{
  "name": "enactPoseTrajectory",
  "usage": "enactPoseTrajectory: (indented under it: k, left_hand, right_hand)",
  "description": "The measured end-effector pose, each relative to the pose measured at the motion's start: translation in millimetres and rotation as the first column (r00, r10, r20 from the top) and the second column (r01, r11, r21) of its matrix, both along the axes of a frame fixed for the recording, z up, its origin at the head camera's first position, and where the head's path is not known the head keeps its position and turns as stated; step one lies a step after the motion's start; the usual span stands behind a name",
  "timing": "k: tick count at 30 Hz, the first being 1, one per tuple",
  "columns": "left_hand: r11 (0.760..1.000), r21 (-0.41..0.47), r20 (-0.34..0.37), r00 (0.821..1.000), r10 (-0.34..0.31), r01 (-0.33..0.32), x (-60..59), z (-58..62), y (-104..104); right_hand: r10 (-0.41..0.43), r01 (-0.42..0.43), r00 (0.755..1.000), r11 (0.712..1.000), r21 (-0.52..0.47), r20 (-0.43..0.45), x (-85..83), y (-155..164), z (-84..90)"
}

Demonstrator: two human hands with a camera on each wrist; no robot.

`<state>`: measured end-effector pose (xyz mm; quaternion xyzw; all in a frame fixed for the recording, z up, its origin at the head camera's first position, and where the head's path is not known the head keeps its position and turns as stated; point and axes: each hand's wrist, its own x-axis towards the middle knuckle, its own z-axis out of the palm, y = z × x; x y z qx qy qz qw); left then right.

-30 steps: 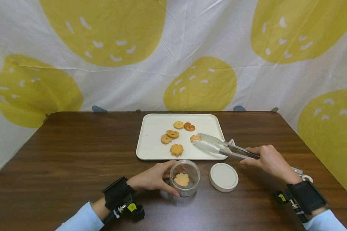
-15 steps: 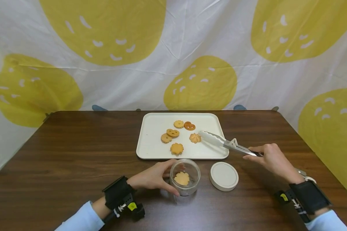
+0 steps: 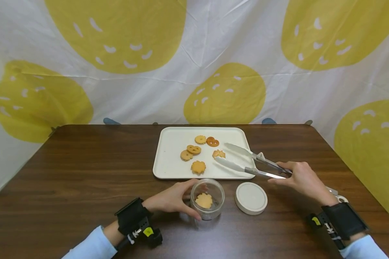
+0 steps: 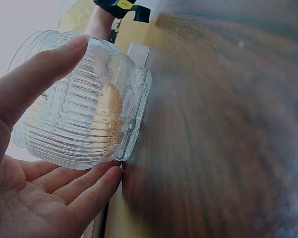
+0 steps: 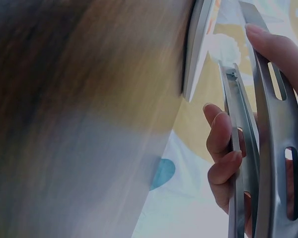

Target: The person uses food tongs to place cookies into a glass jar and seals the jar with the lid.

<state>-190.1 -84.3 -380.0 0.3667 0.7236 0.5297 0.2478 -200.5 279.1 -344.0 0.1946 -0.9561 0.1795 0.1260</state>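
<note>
Right hand (image 3: 303, 180) gripped tongs (image 3: 246, 162), blades apart w/ flower cookie (image 3: 218, 154) between, on tray (image 3: 171, 162). Left hand (image 3: 170, 199) curled round glass jar (image 3: 207, 199) on worktop (image 3: 84, 172).

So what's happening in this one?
A person is working with cookies on a white tray at a wooden table. The right hand holds metal tongs, their arms spread around a small flower-shaped cookie on the tray. The left hand steadies an open ribbed glass jar with one cookie inside. The jar's white lid lies on the table beside it. Five cookies are on the tray.
</note>
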Motion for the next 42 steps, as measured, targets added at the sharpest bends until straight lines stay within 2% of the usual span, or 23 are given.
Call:
enactPoseTrajectory:
  k: [12,18,26,34,42]
  left_hand:
    - [1.000,-0.012,-0.007,1.000,-0.007,0.007,-0.2,-0.9,0]
    - [1.000,-0.002,0.003,1.000,-0.008,0.008,0.7,-0.7,-1]
    - [1.000,-0.009,-0.025,1.000,-0.012,0.012,0.8,0.9,-1]
    - [1.000,-0.024,-0.019,1.000,-0.008,0.007,1.1,2.6,-1]
    - [0.999,-0.039,-0.010,1.000,0.009,-0.009,0.5,0.9,-1]
  right_hand:
    - [-0.031,0.030,0.997,0.999,0.015,0.075,-4.6,-4,1.9]
    - [0.005,-0.006,0.995,1.000,0.012,0.097,-10.1,-8,-2.5]
    - [0.014,-0.013,0.995,1.000,-0.010,0.102,-12.0,-8,-5.0]
    - [0.047,-0.046,0.996,0.999,-0.013,0.082,-12.5,-9,-5.5]
    - [0.066,-0.066,0.998,0.998,-0.004,0.004,-10.9,-10,-7.2]
